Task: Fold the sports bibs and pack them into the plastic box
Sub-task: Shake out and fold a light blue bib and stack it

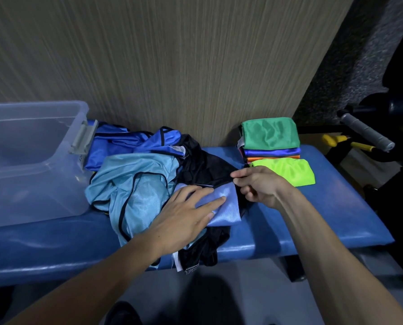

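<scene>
Pressing flat with the left hand [191, 212], fingers straight, on the folded pale blue bib [226, 205] atop the loose heap on the bench [313, 221]. Pinching black cloth [209, 165] at the bib's far right corner with the right hand [259, 184]. Long axis running toward the wall. Plastic box [31, 160] well to the left, nearer the left hand; folded stack [273, 146] right.

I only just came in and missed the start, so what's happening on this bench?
A person is folding sports bibs on a blue bench. The left hand presses flat on a folded light-blue bib, while the right hand pinches its dark-trimmed edge. A heap of unfolded bibs lies beside it. Folded ones are stacked to the right. The clear plastic box on the left looks empty so far.
</scene>
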`<action>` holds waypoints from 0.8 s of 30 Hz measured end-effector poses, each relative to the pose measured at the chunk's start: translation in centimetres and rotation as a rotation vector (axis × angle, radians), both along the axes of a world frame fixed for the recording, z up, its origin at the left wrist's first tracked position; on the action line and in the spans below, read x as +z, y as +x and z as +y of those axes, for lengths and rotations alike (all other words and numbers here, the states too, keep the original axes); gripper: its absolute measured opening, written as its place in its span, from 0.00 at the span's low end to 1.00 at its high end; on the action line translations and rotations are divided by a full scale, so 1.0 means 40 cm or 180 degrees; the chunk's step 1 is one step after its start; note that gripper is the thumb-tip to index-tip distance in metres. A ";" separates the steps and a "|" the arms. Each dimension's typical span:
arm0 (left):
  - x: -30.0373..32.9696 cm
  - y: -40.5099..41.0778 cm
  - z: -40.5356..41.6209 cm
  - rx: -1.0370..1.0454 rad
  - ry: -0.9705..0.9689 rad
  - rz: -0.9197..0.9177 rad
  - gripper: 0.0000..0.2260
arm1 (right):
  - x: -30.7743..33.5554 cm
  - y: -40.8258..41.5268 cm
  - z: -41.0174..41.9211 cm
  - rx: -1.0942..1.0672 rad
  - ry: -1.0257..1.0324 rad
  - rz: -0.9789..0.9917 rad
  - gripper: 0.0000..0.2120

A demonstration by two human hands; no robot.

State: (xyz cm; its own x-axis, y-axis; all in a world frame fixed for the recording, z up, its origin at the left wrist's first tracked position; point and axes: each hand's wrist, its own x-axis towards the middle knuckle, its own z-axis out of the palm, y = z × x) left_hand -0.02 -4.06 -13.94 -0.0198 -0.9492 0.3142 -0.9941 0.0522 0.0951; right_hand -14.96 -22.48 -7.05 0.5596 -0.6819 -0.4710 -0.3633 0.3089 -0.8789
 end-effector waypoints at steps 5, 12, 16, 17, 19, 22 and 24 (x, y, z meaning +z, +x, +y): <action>0.002 -0.002 0.002 0.0010 0.0012 0.0043 0.20 | -0.007 0.001 0.003 -0.0066 0.0776 -0.0288 0.09; -0.005 0.000 0.003 0.0030 0.0118 0.0014 0.21 | -0.039 0.047 0.040 -0.0602 0.0194 -0.0100 0.13; -0.002 -0.003 0.003 -0.0005 0.0143 -0.0005 0.20 | -0.057 0.064 0.033 0.0056 -0.2002 0.0793 0.13; -0.003 -0.002 0.001 0.0003 0.0155 0.0024 0.20 | -0.062 0.066 0.034 0.0299 -0.2525 0.1026 0.13; -0.004 -0.001 -0.001 0.0021 0.0201 0.0110 0.20 | -0.062 0.068 0.049 0.0704 -0.3343 0.1591 0.15; -0.004 0.004 -0.003 0.0020 0.0309 0.0184 0.20 | -0.040 0.066 0.055 0.0915 -0.3912 0.2329 0.16; -0.002 0.010 -0.004 -0.0010 0.0352 0.0291 0.20 | -0.025 0.051 0.056 0.0767 -0.3862 0.2393 0.10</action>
State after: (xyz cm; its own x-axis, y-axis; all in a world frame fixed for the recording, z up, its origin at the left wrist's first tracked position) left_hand 0.38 -4.22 -14.03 0.0011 -0.9781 0.2083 -0.9808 0.0395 0.1907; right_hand -12.92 -20.25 -8.04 0.6016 -0.7939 0.0891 -0.7830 -0.6080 -0.1314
